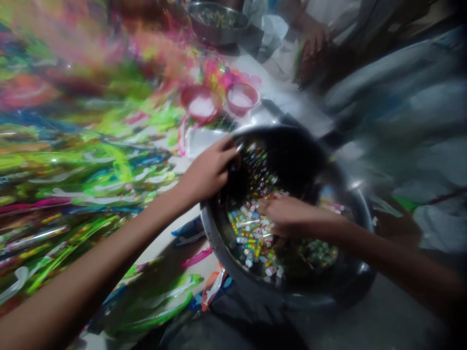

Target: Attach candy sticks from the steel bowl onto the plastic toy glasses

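A big steel bowl sits in front of me, holding many small colourful candies. My left hand curls over the bowl's near-left rim and grips it. Inside the bowl, my right hand lies palm down on the candies with its fingers bent together; what they hold, if anything, is hidden. The picture is smeared by motion.
A heap of bright plastic packets covers the left side. Two pink bowls of white powder stand beyond the steel bowl. A second metal bowl is at the back. Another person's hand reaches in at the top right.
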Available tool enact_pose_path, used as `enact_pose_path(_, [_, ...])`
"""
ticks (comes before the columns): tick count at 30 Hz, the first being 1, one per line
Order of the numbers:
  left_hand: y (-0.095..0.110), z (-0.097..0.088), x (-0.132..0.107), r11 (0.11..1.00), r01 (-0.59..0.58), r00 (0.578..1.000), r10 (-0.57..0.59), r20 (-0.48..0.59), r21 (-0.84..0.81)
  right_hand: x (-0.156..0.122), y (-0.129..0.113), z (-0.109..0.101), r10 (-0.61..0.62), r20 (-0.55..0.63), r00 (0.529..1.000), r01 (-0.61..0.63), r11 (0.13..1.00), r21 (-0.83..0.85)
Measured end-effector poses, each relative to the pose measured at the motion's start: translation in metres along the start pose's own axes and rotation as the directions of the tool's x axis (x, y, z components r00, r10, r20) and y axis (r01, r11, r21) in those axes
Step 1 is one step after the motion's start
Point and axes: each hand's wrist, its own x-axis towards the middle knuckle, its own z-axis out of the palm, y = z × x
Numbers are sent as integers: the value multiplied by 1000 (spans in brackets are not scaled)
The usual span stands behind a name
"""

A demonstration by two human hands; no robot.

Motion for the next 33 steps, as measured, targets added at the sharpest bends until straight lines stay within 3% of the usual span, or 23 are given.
enact_pose_path(4, [-1, 4, -5, 1000, -16, 998, 16, -61, 14, -11, 0, -3, -60, -73, 996, 77, 962, 262])
enact_pose_path(9, [30, -4, -21, 992, -120, 978, 113, -177, -27, -37, -19, 3, -21, -193, 981, 142, 754, 641])
enact_pose_path(11, [49, -6, -29, 981, -92, 990, 72, -120, -170, -43, -29, 9, 35, -179, 983, 113, 653, 749])
enact_pose_path(13, [65, -5, -35, 941, -52, 998, 60, 14, -334, -47, -37, 13, 73, -159, 985, 101, 504, 858])
enact_pose_path(15, [74, -4, -41, 895, -44, 989, 102, 108, -443, -47, -41, 15, 87, -155, 984, 115, 353, 928])
enact_pose_path(17, [74, -2, -44, 859, -62, 980, 150, 133, -507, -46, -43, 16, 78, -159, 984, 133, 268, 954])
enact_pose_path(24, [64, 0, -53, 868, -124, 972, 203, 115, -481, -40, -47, 16, 33, -107, 994, 101, 160, 982])
enact_pose_path(27, [66, -1, -55, 917, -190, 966, 238, 98, -351, -39, -47, 20, -12, -57, 998, 58, 83, 995])
enact_pose_path(30, [69, -2, -58, 950, -259, 951, 282, 124, -173, -39, -44, 25, -23, 0, 1000, 2, 86, 996])
enact_pose_path(33, [73, -1, -58, 951, -271, 951, 289, 113, -148, -40, -43, 21, -60, 24, 998, -18, 102, 995])
